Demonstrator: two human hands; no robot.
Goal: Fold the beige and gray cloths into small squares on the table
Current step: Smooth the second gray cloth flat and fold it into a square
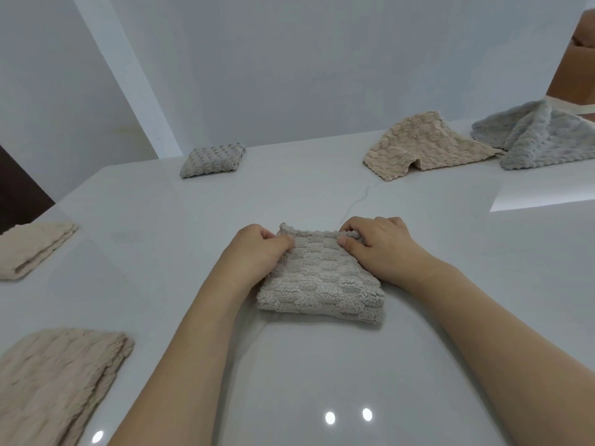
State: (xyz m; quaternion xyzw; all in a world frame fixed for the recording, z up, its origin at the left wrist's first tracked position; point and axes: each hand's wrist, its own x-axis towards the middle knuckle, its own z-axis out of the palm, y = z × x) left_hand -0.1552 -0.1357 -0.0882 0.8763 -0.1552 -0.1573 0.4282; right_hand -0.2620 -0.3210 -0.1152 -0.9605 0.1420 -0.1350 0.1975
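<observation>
Where the glossy white worktop (322, 365) lies nearest the person, a gray-beige plush cloth with a ridged, bubbly pile (322, 281) sits folded into a thick, roughly square pad. Left hand (257, 252) pinches its far left corner with curled fingers; right hand (380, 246) grips the far right corner, scalloped edge bunched under the fingers. Two folded beige waffle-textured cloths (61, 378) lie left, a small folded gray square (212, 160) far left, and crumpled beige (425, 146) and pale gray cloths (544, 140) far right.

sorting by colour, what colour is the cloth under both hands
Grayish beige cloth, in the head view.
</observation>
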